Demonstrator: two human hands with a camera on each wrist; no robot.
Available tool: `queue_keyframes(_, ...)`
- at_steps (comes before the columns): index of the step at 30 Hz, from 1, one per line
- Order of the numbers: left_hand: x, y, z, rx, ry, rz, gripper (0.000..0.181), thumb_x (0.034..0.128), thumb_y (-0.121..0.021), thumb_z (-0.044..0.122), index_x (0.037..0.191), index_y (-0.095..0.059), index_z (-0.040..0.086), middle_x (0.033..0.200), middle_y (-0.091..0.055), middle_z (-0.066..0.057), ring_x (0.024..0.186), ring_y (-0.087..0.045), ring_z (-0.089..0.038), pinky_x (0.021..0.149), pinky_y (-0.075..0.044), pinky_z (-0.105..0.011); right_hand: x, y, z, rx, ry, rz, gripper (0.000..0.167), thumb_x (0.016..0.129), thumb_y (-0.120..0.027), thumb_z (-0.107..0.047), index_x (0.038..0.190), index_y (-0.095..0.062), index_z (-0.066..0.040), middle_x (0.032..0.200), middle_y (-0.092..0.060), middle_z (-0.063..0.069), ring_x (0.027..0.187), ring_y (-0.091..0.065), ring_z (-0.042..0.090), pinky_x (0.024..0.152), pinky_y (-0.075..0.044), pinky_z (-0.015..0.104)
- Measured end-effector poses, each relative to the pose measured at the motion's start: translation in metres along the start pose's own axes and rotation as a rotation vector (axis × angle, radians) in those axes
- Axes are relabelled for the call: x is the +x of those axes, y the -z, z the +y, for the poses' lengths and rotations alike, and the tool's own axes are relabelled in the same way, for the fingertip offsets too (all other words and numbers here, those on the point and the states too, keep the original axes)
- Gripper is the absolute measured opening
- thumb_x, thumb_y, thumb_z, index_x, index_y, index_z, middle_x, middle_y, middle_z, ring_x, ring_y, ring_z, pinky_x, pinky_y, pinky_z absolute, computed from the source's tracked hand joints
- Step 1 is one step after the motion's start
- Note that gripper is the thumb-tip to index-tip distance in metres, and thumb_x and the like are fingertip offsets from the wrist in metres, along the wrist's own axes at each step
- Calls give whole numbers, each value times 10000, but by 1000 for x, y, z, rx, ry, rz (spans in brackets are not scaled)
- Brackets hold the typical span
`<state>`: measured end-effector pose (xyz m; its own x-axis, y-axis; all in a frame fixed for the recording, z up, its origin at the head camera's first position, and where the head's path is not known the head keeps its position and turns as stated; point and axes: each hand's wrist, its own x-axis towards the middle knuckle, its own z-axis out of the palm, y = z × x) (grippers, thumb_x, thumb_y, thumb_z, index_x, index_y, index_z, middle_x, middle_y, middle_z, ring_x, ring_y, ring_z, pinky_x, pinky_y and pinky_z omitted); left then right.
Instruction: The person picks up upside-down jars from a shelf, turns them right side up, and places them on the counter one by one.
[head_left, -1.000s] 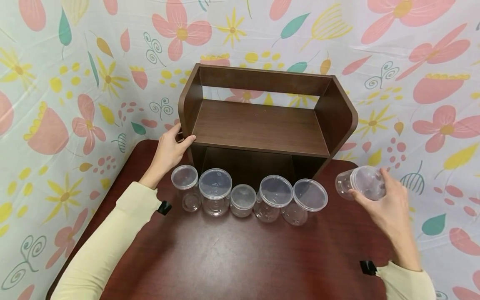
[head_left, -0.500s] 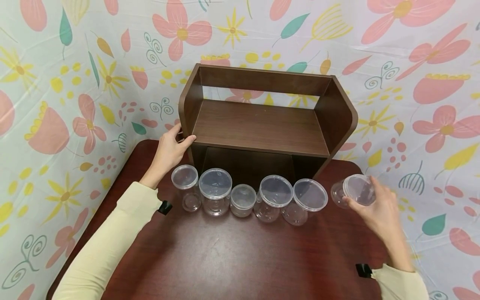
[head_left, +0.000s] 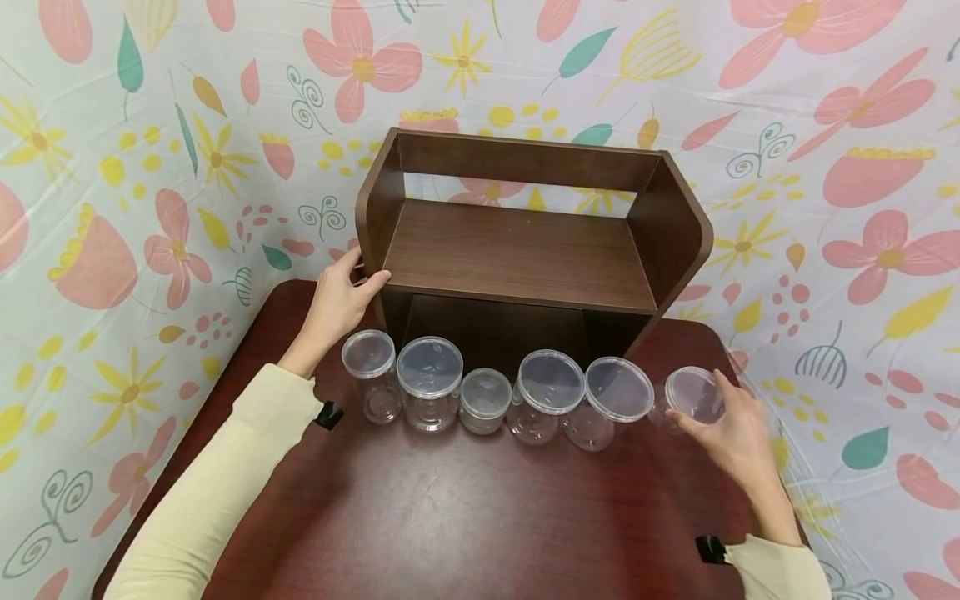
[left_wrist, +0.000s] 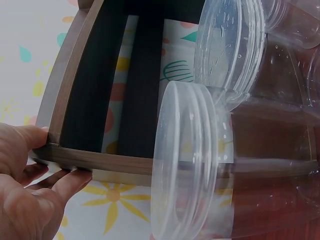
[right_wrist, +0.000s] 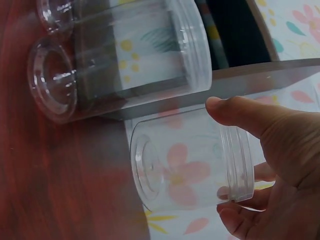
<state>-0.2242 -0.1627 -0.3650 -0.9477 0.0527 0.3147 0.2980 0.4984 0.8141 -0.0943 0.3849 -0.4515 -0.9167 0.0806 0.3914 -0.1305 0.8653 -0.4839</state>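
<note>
My right hand [head_left: 731, 435] grips a clear plastic jar [head_left: 694, 395] around its lid, to the right of a row of jars. In the right wrist view, thumb and fingers span the held jar's lid [right_wrist: 239, 162]; its base appears raised off the table. My left hand [head_left: 339, 304] holds the left side of a dark brown wooden shelf [head_left: 517, 250], thumb on the front edge. In the left wrist view, fingertips [left_wrist: 75, 181] press against the panel's outer face. Several lidded clear jars [head_left: 430, 367] stand upright in a row before the shelf, nothing visible inside them.
The row runs from a tall narrow jar [head_left: 369, 354] at the left to a wide-lidded jar [head_left: 619, 390] beside the held one. A small short jar [head_left: 486, 400] stands mid-row. Beneath is a reddish-brown table [head_left: 442, 517]; a floral cloth [head_left: 885, 350] hangs behind and at the sides.
My right hand has moved left and down with the jar, bringing it close to the row's right end. The left hand, the shelf and the other jars have stayed put.
</note>
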Motion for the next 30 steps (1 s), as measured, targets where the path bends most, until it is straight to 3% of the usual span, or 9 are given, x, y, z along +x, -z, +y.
queue_keyframes(15,1,-1,-2,-6,-10,10,440,1013,-688,167,1405,-573,3,1311,-645,-241,1282,-593,-369,1025,-507,-494,-12,-26,13,-5,-26,-80,950,696,-934,-195,1401,-440,207,1205,-526,496,1037,-459,626,852,-364,671)
queue_keyframes(24,1,-1,-2,-9,-15,9,449,1012,-689,163,1410,-568,-6,1316,-639,-247,1289,-586,-370,1034,-500,-494,-16,-40,18,-4,-54,-156,959,725,-932,-209,1416,-415,210,1219,-517,486,1070,-445,618,859,-368,675)
queue_keyframes(30,1,-1,-3,-12,-15,8,452,1012,-690,166,1415,-566,2,1316,-639,-242,1288,-586,-369,1032,-503,-493,-18,-48,19,-9,-53,-165,951,719,-932,-213,1402,-429,218,1219,-522,495,1073,-462,615,889,-364,667)
